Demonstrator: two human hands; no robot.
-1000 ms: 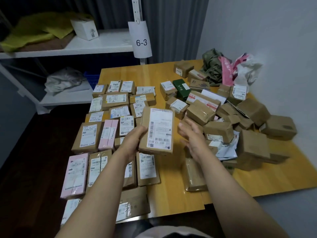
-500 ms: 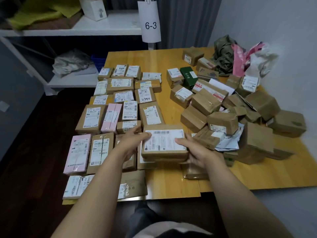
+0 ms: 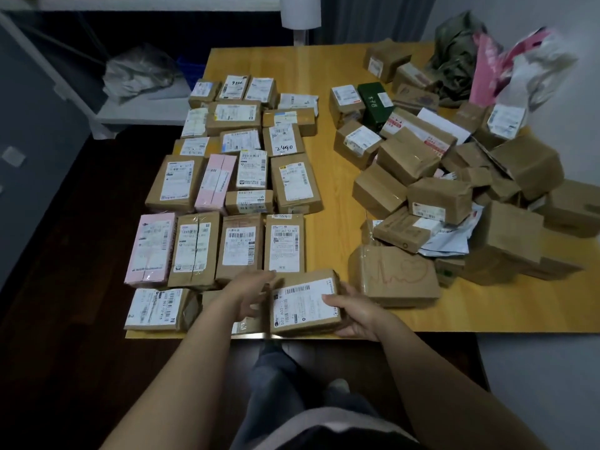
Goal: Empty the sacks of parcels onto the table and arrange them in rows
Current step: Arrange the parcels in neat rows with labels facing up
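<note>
A labelled brown parcel (image 3: pixel 305 303) is lying flat at the near edge of the wooden table (image 3: pixel 328 177), between both hands, with its white label facing up. The right hand (image 3: pixel 354 313) is gripping its right end, thumb lying across the label and fingers curling under the side. The left hand (image 3: pixel 250 293) is holding the left end, fingers bending down over that edge.

Under the left hand a flat brown packet (image 3: pixel 248 324) is partly showing, and left of it a white-labelled parcel (image 3: pixel 156 308) is sitting at the table's corner. Beyond the left hand, rows of parcels (image 3: pixel 293 183) are lying labels up, with a pink parcel (image 3: pixel 150 248) ending the nearest full row on the left and a box marked 2490 (image 3: pixel 283 140) farther back.

Just right of the right hand, a taped box with a heartbeat line drawn on it (image 3: pixel 396 274) is resting on the table. Beyond the right hand a heap of cardboard boxes (image 3: pixel 438 196) is lying jumbled, with a dark green box (image 3: pixel 375 103) near its far left side. Past the heap, an olive sack (image 3: pixel 454 56) and a pink-and-white bag (image 3: pixel 519 69) are lying crumpled by the wall.
</note>
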